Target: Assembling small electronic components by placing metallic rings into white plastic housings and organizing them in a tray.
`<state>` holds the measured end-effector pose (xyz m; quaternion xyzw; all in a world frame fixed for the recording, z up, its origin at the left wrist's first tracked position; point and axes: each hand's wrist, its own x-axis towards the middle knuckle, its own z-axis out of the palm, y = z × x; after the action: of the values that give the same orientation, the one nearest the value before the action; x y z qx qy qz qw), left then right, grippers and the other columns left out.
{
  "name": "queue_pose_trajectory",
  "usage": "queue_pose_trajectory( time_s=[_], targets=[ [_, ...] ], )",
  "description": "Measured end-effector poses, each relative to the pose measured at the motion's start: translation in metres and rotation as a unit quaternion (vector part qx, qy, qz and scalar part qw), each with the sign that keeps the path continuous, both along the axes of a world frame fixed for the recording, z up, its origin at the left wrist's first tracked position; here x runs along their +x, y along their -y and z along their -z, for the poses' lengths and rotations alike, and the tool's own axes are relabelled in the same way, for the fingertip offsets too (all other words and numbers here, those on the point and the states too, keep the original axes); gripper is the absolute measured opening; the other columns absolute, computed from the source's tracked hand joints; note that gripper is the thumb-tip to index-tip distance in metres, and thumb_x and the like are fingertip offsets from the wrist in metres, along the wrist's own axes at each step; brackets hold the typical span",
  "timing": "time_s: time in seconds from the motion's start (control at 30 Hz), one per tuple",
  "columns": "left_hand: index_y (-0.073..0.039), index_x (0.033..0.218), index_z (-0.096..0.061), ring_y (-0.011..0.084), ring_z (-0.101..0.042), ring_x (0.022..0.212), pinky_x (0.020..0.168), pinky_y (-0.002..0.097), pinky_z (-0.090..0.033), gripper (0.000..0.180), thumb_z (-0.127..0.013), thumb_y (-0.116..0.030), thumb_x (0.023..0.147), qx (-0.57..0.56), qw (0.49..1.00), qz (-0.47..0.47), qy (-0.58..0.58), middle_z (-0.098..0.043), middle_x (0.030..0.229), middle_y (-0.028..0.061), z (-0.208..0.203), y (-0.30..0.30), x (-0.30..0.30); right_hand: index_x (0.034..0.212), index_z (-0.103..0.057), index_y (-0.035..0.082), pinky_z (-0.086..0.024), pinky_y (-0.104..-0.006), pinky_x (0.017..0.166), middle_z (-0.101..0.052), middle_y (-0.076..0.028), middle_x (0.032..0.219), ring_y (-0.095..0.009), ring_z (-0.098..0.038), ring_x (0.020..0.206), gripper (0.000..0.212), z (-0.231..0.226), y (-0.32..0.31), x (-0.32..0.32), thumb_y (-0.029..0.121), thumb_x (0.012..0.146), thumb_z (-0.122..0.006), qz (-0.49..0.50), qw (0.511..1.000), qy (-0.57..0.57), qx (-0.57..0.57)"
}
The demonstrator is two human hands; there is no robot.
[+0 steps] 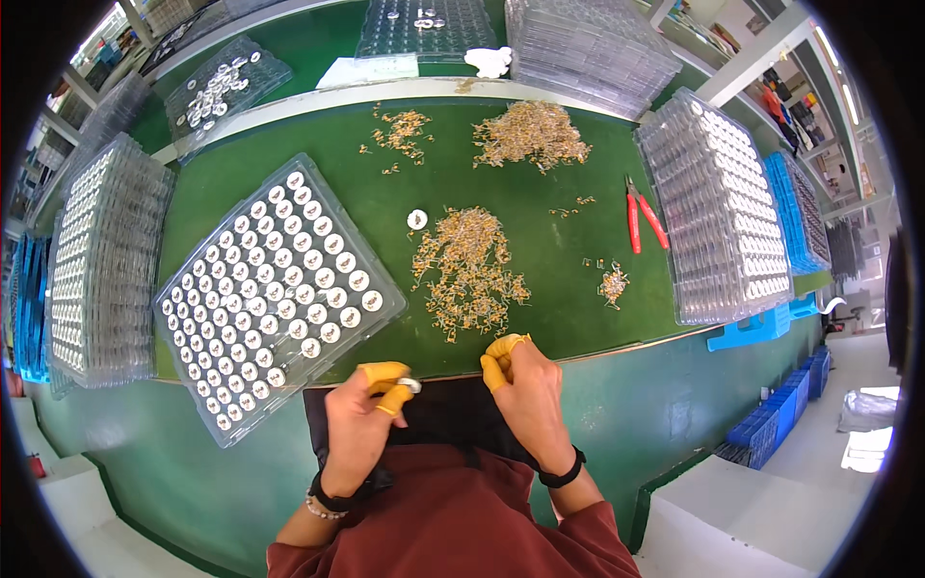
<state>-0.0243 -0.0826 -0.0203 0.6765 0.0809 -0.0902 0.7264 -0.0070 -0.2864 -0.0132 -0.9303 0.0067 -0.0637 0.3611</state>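
Note:
Yellow finger covers sit on the fingertips of both hands. Between thumb and fingers, my left hand (356, 419) pinches a small round white disc (410, 385) just off the table's front edge. My right hand (532, 390) is closed in a pinch at that edge; whatever its fingertips hold, if anything, is hidden. Beyond it lies a heap of small orange parts with wire legs (472, 275). One loose white disc (416, 220) rests left of this heap. To the left, a clear plastic tray (381, 313) lies turned at an angle, filled with rows of white discs.
Red-handled pliers (634, 222) lie at right, near a small cluster of parts (613, 283). More heaps (530, 135) (403, 133) sit farther back. Stacked disc trays flank the table, left (106, 279) and right (718, 212). Blue crates (776, 419) stand below at right.

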Motion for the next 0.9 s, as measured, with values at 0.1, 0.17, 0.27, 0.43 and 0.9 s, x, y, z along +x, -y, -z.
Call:
queue_pose_trajectory(
  time_s=[0.1,0.17,0.27,0.43,0.9],
  targets=[
    [0.004,0.102,-0.061,0.0106,-0.061,0.069,0.050,0.0215,-0.050,0.015,-0.062,0.005,0.087,-0.067,0.996,0.051,-0.040,-0.065,0.088,0.0080,0.003,0.009,0.000,0.090,-0.061,0.001,-0.049,-0.0270,0.060,-0.063,-0.005,0.077,-0.013,-0.059,0.065,0.011,-0.011,-0.005,-0.009,0.001,0.081,-0.068,-0.032,0.981,-0.072,0.176],
    [0.004,0.100,-0.060,0.0136,-0.064,0.073,0.049,0.0227,-0.052,0.013,-0.061,0.004,0.088,-0.109,0.989,0.081,-0.062,-0.066,0.090,0.0093,0.004,0.012,0.002,0.093,-0.059,0.000,-0.050,-0.0224,0.067,-0.064,-0.004,0.085,-0.009,-0.061,0.074,0.011,-0.004,-0.005,-0.018,-0.005,0.084,-0.064,-0.064,0.947,-0.092,0.302],
    [0.004,0.100,-0.060,0.0140,-0.064,0.071,0.049,0.0230,-0.053,0.013,-0.062,0.002,0.088,-0.139,0.983,0.094,-0.075,-0.066,0.089,0.0096,-0.001,0.011,0.003,0.095,-0.059,-0.001,-0.050,-0.0226,0.068,-0.064,-0.005,0.088,-0.010,-0.061,0.074,0.012,0.001,-0.011,-0.024,-0.006,0.085,-0.063,-0.078,0.925,-0.070,0.366],
    [0.004,0.100,-0.060,0.0141,-0.064,0.069,0.048,0.0235,-0.053,0.013,-0.063,-0.001,0.088,-0.166,0.978,0.095,-0.081,-0.066,0.088,0.0102,-0.001,0.012,-0.001,0.092,-0.062,0.003,-0.041,-0.0213,0.057,-0.061,-0.001,0.079,-0.007,-0.050,0.063,0.014,0.013,-0.020,-0.024,-0.002,0.080,-0.069,-0.048,0.920,-0.029,0.387],
    [0.004,0.098,-0.060,0.0142,-0.063,0.067,0.049,0.0239,-0.053,0.013,-0.065,-0.003,0.087,-0.175,0.977,0.094,-0.083,-0.066,0.087,0.0110,-0.001,0.012,-0.001,0.091,-0.061,0.002,-0.040,-0.0208,0.059,-0.060,-0.001,0.081,-0.008,-0.049,0.065,0.015,0.024,-0.029,-0.030,-0.004,0.079,-0.068,-0.015,0.904,-0.034,0.426]
  ],
)
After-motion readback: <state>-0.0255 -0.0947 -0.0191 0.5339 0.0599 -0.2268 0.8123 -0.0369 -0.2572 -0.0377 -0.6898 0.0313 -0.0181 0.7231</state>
